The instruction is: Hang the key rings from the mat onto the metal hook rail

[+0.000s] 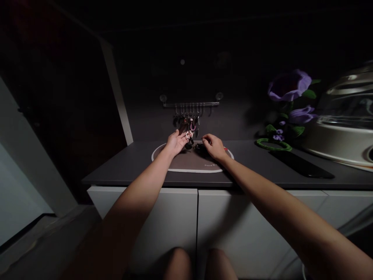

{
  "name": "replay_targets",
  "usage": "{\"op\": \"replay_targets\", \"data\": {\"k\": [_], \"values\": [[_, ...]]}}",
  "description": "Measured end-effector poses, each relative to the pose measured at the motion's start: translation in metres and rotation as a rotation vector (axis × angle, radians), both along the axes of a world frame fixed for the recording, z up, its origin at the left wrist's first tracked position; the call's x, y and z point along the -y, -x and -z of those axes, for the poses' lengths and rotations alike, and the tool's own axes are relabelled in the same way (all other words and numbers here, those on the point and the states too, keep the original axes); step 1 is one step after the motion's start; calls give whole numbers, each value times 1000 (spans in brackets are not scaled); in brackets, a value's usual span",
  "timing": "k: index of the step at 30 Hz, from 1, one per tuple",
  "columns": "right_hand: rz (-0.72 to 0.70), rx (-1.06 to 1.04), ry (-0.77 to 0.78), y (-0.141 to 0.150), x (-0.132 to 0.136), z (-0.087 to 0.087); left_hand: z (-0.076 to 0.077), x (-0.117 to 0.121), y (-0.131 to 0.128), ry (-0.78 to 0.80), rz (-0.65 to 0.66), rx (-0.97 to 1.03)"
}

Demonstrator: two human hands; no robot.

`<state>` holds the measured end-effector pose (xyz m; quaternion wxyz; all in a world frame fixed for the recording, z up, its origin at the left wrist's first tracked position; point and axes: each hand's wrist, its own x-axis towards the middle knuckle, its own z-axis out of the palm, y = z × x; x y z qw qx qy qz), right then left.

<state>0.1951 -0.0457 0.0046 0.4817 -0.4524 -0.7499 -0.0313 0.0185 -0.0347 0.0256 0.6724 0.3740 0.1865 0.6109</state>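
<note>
My left hand, palm turned up and inward, holds a bright metal key ring at its fingertips. Black fobs or keys dangle from that ring just above the mat. My right hand is low over the mat with its fingers curled down. Beside its fingertips lies a dark bunch of small items, too dim to name. Whatever is between those fingers is hidden. Both hands are above a brown oval mat with a pale rim. Behind them, several keys and a pink keychain hang close together.
A clear hook rail is fixed to the dark wall by two suction cups. Purple artificial flowers, a black flat slab and a large cream appliance occupy the right of the grey counter. White cabinet doors are below.
</note>
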Motion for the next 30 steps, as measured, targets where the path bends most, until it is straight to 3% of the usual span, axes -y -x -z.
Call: {"op": "replay_targets", "data": {"k": [7,13,22,30], "values": [[-133,89,-61,5,-2,1,6,1,-5,-89,101,-69],[-195,111,-55,5,-5,4,11,0,-8,-105,115,-77],[-87,-26,-92,0,-10,2,6,2,-5,-86,40,-5],[-38,-148,-115,-3,-11,-1,8,-4,-3,77,-92,-95]]}}
